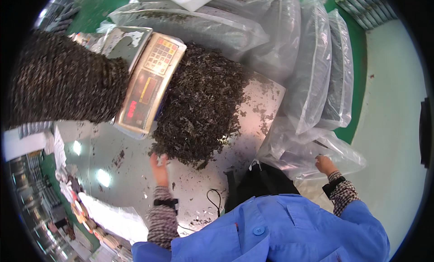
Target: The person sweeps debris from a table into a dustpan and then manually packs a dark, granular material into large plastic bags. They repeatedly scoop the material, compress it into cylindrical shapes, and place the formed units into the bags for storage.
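My left hand (160,165) is at the near edge of a heap of dark dried flakes (203,96), possibly seaweed, with its fingers apart and nothing visible in them. The heap lies loose on a metal table (129,150) against a digital scale (151,82) with a keypad and a lit red display. Off to the right, my right hand (325,165) has its fingers curled on a clear plastic bag (305,153), which hangs beside the table corner. Left of the scale's keypad rises a tall, dark, layered stack (67,79), blurred at its outer side.
Filled clear plastic bags (312,68) stand along the right and far sides of the table. A white tray (193,1) rests over the far bags. White plastic sheeting (108,214) lies at the lower left. A black cord loop (213,197) lies by my waist.
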{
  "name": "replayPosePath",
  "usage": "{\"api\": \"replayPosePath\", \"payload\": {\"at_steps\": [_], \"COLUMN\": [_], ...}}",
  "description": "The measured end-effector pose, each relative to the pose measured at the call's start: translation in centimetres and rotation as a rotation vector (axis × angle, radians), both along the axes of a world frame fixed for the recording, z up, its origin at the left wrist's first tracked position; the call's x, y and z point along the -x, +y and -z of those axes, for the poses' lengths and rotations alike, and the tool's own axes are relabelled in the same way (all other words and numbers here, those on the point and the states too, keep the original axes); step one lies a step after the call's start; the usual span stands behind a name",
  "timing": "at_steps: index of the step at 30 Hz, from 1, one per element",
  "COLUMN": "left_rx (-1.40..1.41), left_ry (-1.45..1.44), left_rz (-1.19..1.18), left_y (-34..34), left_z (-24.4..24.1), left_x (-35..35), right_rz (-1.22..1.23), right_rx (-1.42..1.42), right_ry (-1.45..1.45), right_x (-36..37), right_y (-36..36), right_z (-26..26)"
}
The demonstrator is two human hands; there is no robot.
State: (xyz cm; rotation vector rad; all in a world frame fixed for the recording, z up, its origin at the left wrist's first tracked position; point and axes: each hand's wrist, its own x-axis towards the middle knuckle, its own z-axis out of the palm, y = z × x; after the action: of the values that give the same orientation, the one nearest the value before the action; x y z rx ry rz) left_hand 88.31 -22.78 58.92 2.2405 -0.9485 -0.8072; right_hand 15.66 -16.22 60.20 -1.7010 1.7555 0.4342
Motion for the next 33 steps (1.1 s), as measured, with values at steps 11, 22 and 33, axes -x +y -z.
{"api": "replayPosePath", "payload": {"at_steps": [11, 22, 33], "left_rx": [-0.095, 0.383, 0.162], "left_ry": [-0.503, -0.683, -0.538], "left_rz": [0.256, 0.534, 1.362], "left_y": [-15.4, -6.4, 1.4], "left_z": [-2.6, -4.1, -0.6], "left_x": [22.4, 23.8, 49.5], "right_rz": [0.005, -0.074, 0.216], "right_rx": [0.063, -0.336, -1.021], "right_ry": [-0.363, -0.316, -0.894], "right_x": [-7.5, 6.8, 4.3], "right_y": [-4.7, 0.4, 3.0], "right_z": [-6.3, 2.9, 3.4]}}
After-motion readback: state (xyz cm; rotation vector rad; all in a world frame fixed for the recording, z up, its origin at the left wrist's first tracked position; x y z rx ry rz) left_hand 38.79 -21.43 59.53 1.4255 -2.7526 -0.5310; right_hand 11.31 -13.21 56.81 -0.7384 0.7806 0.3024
